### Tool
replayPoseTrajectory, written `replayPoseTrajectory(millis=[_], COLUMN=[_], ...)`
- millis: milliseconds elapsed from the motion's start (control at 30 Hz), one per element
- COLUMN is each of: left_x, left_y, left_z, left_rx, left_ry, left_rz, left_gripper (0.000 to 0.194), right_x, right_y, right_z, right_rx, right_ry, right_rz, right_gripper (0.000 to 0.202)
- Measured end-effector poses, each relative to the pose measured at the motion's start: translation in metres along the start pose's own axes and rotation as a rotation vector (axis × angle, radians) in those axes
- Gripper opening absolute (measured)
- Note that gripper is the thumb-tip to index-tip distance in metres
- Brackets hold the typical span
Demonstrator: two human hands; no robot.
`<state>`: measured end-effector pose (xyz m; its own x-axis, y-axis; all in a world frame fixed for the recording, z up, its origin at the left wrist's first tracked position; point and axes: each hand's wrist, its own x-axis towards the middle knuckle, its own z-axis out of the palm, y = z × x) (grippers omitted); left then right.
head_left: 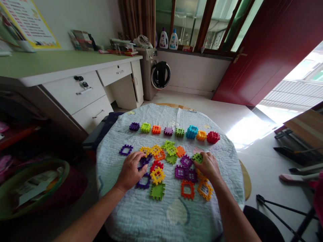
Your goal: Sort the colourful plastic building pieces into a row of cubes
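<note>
My left hand [130,170] rests over the left of the scattered plastic panels, thumb and fingers apart around dark purple interlocking panels [145,159]. Whether it touches them I cannot tell. With thumb and fingertips, my right hand [209,165] grips a green window panel [197,157] at the right. Between the hands lie notched panels: a yellow one [157,175], a red one [156,166], a lime green one [171,159], an orange one [181,151] and purple window panels [186,161]. Nearer me are a solid green panel [157,191] and an orange frame [187,190].
Along the far side of the cloth-covered round table [174,117] runs a row of small stacks, including a blue stack [192,132] and a red stack [213,137]. A white desk [83,90], a washing machine [150,72] and a basket [35,195] stand around it.
</note>
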<state>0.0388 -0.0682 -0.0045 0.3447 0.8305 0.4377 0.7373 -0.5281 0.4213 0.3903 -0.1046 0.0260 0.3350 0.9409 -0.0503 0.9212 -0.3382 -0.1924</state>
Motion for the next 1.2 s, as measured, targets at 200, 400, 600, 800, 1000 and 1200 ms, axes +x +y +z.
replayPoseTrajectory(millis=[200, 400, 600, 800, 1000, 1200], left_x=[0.0, 0.001, 0.001, 0.001, 0.001, 0.002], left_y=[0.001, 0.002, 0.0, -0.001, -0.002, 0.0], left_z=[-0.002, -0.004, -0.002, -0.002, -0.002, -0.005], left_rx=[0.019, 0.006, -0.015, -0.037, -0.06, -0.083], left_ry=[0.033, 0.05, 0.065, 0.086, 0.124, 0.135], left_rz=[-0.018, -0.039, -0.06, -0.083, -0.099, -0.123], left_gripper=[0.028, 0.028, 0.028, 0.029, 0.026, 0.026], right_x=[0.004, -0.001, -0.002, 0.022, 0.061, 0.109], right_y=[0.004, 0.012, -0.006, -0.042, -0.066, -0.087], right_z=[0.007, 0.006, -0.012, -0.035, -0.047, -0.05], right_rx=[0.052, 0.19, 0.316, 0.267, 0.064, -0.142], right_ry=[0.035, 0.175, 0.211, 0.181, 0.189, 0.131], right_rz=[-0.018, -0.105, -0.288, -0.368, -0.345, -0.395], right_gripper=[0.043, 0.041, 0.043, 0.048, 0.048, 0.045])
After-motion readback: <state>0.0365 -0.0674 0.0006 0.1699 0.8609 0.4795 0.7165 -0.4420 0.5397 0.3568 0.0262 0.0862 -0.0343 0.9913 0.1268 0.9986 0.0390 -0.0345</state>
